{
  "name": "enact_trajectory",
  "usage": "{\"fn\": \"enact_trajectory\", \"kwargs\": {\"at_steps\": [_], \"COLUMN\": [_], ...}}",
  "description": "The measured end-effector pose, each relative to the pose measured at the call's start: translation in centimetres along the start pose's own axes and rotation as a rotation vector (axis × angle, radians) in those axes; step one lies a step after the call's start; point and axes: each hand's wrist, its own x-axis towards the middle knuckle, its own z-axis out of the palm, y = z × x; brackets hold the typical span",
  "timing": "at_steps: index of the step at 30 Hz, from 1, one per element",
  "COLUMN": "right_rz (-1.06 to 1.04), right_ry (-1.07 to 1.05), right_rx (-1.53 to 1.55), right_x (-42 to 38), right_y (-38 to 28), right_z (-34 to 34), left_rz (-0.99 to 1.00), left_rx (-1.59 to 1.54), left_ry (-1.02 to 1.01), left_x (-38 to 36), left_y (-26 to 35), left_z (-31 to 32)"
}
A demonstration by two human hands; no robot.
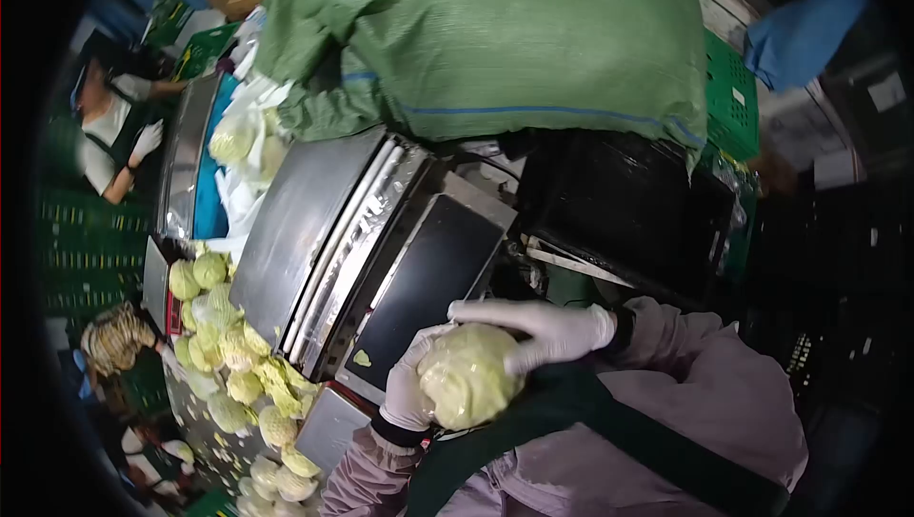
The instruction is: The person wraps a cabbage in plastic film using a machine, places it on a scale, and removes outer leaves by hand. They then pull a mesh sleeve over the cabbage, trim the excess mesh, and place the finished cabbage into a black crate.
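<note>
A pale green cabbage (468, 376), covered in shiny clear film, is held close to the person's chest. My left hand (411, 386), in a white glove, wraps round its left side. My right hand (552, 329), also gloved, lies over its upper right side with the fingers spread and touching it. Just beyond the hands is the dark flat plate (433, 265) of a wrapping machine, with a scrap of leaf on it. Film rolls (347, 241) and a steel panel (300, 203) lie to the left of that plate.
Many cabbages (228, 327) lie on a table at the left. A big green sack (533, 41) stands at the back, beside a black crate (628, 203) and a green crate (731, 98). Other people, one in a white glove (147, 141), are at the far left.
</note>
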Motion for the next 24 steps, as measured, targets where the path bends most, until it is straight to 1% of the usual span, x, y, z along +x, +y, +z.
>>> {"fn": "enact_trajectory", "kwargs": {"at_steps": [1, 2, 3, 5, 6, 7, 8, 9, 10, 11, 12, 13, 14, 15, 17, 18, 20, 21, 22, 23, 24], "right_rz": [-0.085, -0.042, -0.038, 0.172, 0.177, 0.16, 0.215, 0.194, 0.254, 0.178, 0.183, 0.223, 0.223, 0.315, 0.611, 0.621, 0.902, 1.239, 1.232, 1.299, 1.322], "right_ry": [-0.035, 0.037, 0.057, 0.047, 0.073, 0.101, 0.246, 0.444, 0.531, 0.607, 0.753, 0.814, 0.885, 0.952, 1.128, 1.11, 1.354, 1.366, 1.304, 1.152, 0.977], "right_rx": [-0.207, -0.204, -0.197, 0.335, 0.604, 0.794, 1.028, 1.011, 1.261, 1.262, 1.222, 1.196, 1.113, 1.034, 0.782, 0.789, 0.092, -0.222, -0.218, -0.437, -0.657], "right_x": [-0.4, -0.6, -0.9, -1.5, -2.4, -3.7, -5.4, -6.5, -8.7, -9.4, -10.3, -11.1, -12.1, -13.0, -14.3, -13.7, -12.0, -11.0, -9.8, -10.2, -10.1], "right_y": [-0.8, -0.5, 0.1, 3.0, 5.8, 8.5, 10.7, 9.7, 14.7, 15.7, 17.2, 18.1, 21.0, 23.4, 28.7, 30.6, 34.0, 34.8, 35.5, 38.1, 41.0], "right_z": [0.1, 0.1, -0.8, -3.3, -4.3, -5.5, -6.5, -8.0, -9.9, -12.1, -14.3, -16.4, -18.5, -20.3, -22.9, -23.5, -23.5, -23.3, -23.0, -23.4, -23.8], "left_rz": [-0.085, -0.1, -0.117, 0.086, 0.117, 0.158, 0.145, 0.129, 0.1, 0.16, 0.131, 0.104, 0.078, 0.132, 0.144, 0.131, 0.106, 0.078, 0.076, 0.079, 0.073], "left_rx": [-0.115, -0.044, -0.032, 0.223, 0.365, 0.617, 0.719, 0.818, 0.888, 0.97, 0.873, 0.775, 0.748, 0.737, 0.671, 0.685, 0.628, 0.624, 0.626, 0.625, 0.585], "left_ry": [0.105, 0.078, 0.077, 0.076, -0.082, -0.149, -0.155, -0.159, -0.193, -0.227, -0.187, -0.144, -0.058, -0.012, 0.149, 0.226, 0.34, 0.409, 0.419, 0.45, 0.473], "left_x": [0.8, 1.3, 2.2, 3.6, 3.7, 4.5, 4.8, 4.8, 5.0, 5.4, 5.5, 5.4, 5.2, 5.0, 4.4, 4.2, 3.8, 3.5, 3.3, 3.1, 3.0], "left_y": [-0.4, -0.2, -0.4, -1.0, -0.9, -1.4, -1.4, -1.2, -0.7, -0.7, -0.7, -0.6, -0.3, -0.3, -0.3, 0.0, -0.3, -0.3, -0.5, -0.7, -0.7], "left_z": [0.6, 1.8, 2.7, 4.3, 4.9, 4.5, 5.1, 5.8, 6.1, 5.4, 5.0, 4.5, 4.1, 3.0, 1.5, 1.4, 0.4, 0.2, -0.1, -0.3, 0.2]}}
